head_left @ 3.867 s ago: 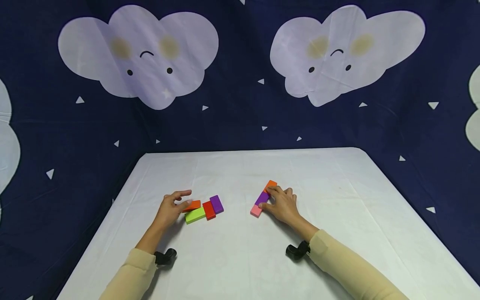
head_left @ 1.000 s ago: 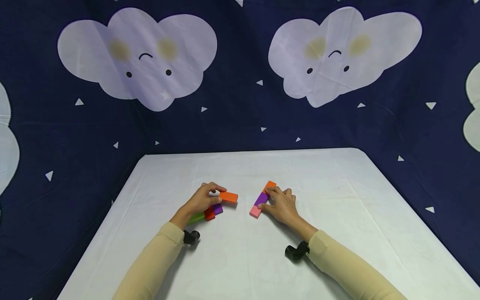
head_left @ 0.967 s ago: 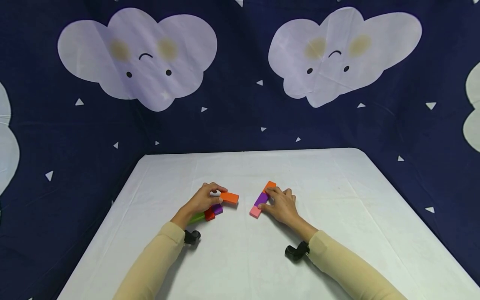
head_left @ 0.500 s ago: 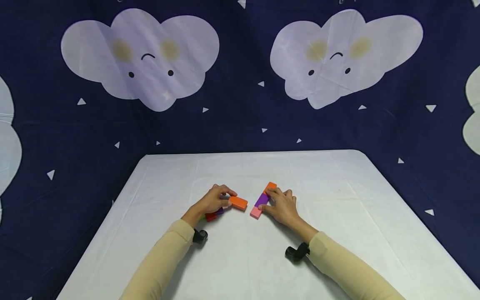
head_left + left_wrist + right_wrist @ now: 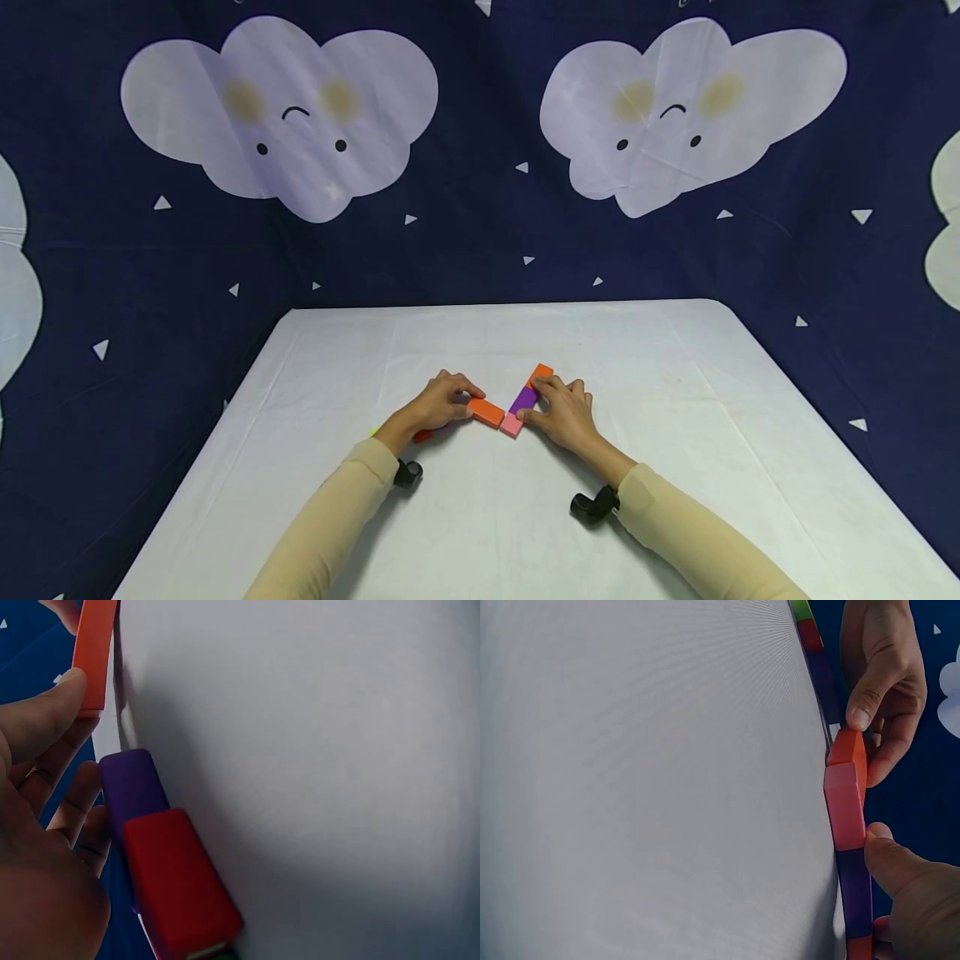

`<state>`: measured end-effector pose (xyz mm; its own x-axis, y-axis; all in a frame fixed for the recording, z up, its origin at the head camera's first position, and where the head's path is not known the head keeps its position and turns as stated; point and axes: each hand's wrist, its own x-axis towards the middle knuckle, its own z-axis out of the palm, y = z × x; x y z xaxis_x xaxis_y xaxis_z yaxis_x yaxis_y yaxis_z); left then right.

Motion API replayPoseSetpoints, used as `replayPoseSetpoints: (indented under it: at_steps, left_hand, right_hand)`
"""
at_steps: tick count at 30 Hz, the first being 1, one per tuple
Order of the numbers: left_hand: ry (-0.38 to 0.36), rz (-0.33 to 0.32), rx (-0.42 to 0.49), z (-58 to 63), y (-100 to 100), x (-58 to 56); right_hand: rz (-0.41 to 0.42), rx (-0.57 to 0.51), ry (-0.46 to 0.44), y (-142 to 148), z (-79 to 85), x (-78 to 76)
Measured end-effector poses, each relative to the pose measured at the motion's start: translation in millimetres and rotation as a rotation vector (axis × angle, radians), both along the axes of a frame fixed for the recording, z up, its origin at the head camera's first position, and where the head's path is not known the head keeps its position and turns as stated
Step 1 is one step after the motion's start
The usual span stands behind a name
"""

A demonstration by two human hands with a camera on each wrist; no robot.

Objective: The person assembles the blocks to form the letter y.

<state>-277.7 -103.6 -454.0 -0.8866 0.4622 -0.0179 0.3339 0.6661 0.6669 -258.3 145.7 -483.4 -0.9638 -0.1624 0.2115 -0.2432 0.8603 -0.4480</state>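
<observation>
In the head view my left hand (image 5: 438,404) pinches an orange block (image 5: 486,412) between thumb and fingers. The far end of that block is right at the pink block (image 5: 512,425). Pink, a purple block (image 5: 523,400) and a second orange block (image 5: 542,372) form a slanting row on the table. My right hand (image 5: 566,412) holds this row from its right side, thumb near the pink and purple joint, fingertips near the upper orange one. Under my left hand, partly hidden, lie a red block (image 5: 180,881), another purple block (image 5: 133,784) and a lime green block (image 5: 801,609).
The blocks lie on a white-covered table (image 5: 637,333). Behind it hangs a dark blue cloth (image 5: 480,242) printed with clouds and small triangles. A black wrist camera (image 5: 596,504) sits at my right cuff, and another black camera (image 5: 408,475) at my left.
My left hand has taken the orange block from beside the lime green one and carried it right, turning it, to the pink block. My right hand has stayed on its row.
</observation>
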Motion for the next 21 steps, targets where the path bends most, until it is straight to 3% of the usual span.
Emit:
replayPoseSetpoints:
  at_steps: [4,11,21]
  left_hand:
    - [0.01,0.005,-0.027,-1.2,2,0.1]
    - [-0.012,0.075,-0.048,-3.0,4,1.8]
    - [0.081,0.222,0.026,-3.2,6,14.0]
  right_hand:
    - [-0.001,-0.003,0.003,0,-0.7,-0.2]
    - [-0.003,-0.009,0.001,0,-0.3,0.4]
    - [0.001,-0.011,-0.001,-1,1.8,2.2]
